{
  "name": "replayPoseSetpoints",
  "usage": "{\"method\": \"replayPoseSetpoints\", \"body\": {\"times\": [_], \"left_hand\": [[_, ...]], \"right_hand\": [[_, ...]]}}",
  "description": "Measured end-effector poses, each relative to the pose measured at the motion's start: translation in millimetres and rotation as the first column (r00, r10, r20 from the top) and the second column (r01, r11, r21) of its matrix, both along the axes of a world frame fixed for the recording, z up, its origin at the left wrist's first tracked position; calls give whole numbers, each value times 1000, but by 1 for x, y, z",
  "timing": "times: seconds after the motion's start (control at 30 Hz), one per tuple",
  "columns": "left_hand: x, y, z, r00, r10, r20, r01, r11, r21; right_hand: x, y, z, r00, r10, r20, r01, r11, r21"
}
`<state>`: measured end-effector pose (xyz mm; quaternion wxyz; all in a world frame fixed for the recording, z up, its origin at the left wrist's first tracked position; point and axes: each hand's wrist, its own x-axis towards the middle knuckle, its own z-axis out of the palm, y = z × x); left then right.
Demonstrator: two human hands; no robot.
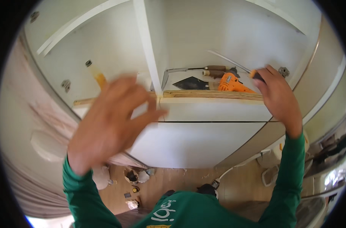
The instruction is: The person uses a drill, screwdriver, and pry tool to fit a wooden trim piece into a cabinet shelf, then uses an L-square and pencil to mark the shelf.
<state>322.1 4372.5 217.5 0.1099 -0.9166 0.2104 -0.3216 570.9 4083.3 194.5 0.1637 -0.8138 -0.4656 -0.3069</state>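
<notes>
A screwdriver [235, 63] with a long metal shaft and an orange-and-black handle is held in my right hand [277, 93], fingers closed round the handle. Its shaft points up and left across the right cabinet compartment. My left hand [110, 119], smeared by motion, is raised before the left compartment, thumb apart from the fingers and nothing visible between them. Partly hidden behind it is a bottle [100, 79] with yellow contents. Below the screwdriver lie an orange power drill [231, 83], a dark pointed trowel [192, 83] and wooden-handled tools [214, 71].
A white upright divider [148, 49] splits the cabinet, whose front edge is a raw wooden strip [211, 94]. Metal hinges [66, 86] sit on the sides. On the wood floor [188, 180] are a tape measure [135, 189], small items and a power strip [215, 184].
</notes>
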Motion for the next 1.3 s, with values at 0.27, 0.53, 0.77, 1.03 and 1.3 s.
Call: {"method": "replayPoseSetpoints", "body": {"times": [0.27,0.53,0.77,1.03,1.3], "left_hand": [[-77,33,-155,705,-570,-422,-342,248,-906],[-101,7,-262,707,-490,-510,-611,-60,-789],[-45,19,-180,889,-457,-30,-115,-160,-980],[-12,-3,-193,605,-790,99,-90,-192,-977],[51,-35,-272,233,-969,-77,-642,-94,-761]], "right_hand": [[165,59,-21,933,-254,-254,135,904,-406],[217,94,-45,882,-448,-147,262,725,-637],[219,107,-37,876,-459,-152,234,677,-698],[228,125,-49,922,-372,-111,195,691,-696],[138,73,-3,982,-166,-91,111,894,-433]]}}
